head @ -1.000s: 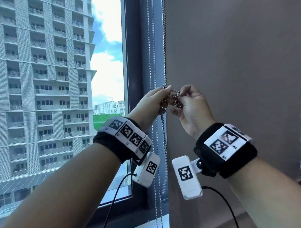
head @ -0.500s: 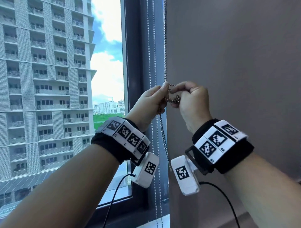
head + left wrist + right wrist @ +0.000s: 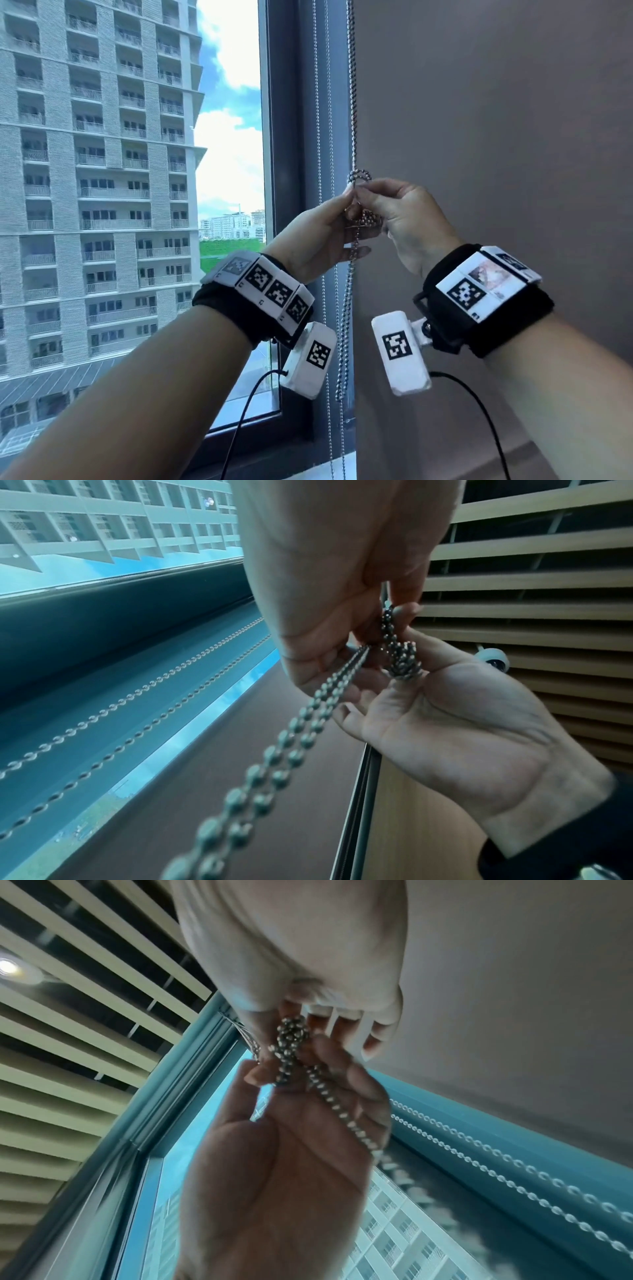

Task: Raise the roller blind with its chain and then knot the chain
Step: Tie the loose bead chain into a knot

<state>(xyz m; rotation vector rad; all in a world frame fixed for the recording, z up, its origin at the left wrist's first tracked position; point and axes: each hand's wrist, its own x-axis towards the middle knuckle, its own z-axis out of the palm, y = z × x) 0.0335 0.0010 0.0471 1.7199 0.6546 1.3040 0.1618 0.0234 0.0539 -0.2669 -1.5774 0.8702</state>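
The metal bead chain (image 3: pixel 352 85) hangs doubled down the dark window frame. My left hand (image 3: pixel 346 205) and right hand (image 3: pixel 365 196) meet on it, fingertips touching. Both pinch the chain. A small loop of chain (image 3: pixel 359 176) stands just above the fingertips, and a tangled bunch of beads (image 3: pixel 369 219) sits between the two palms. In the left wrist view the bunch of beads (image 3: pixel 401 660) lies against the right hand (image 3: pixel 445 723), and the doubled chain (image 3: pixel 308 721) runs down from my left hand (image 3: pixel 342 593). In the right wrist view the knotted beads (image 3: pixel 291 1033) sit under the right hand's fingertips (image 3: pixel 329 1015).
A second, thinner chain pair (image 3: pixel 322 102) hangs left of the one I hold. The window glass (image 3: pixel 137 171) shows apartment towers outside. A plain grey panel (image 3: pixel 496 154) fills the right side. The chain's lower end (image 3: pixel 342 377) dangles above the sill (image 3: pixel 291 431).
Both hands have risen slightly along the chain and closed together. A small loop now shows above the fingertips, and the bead bunch sits lower between the palms.
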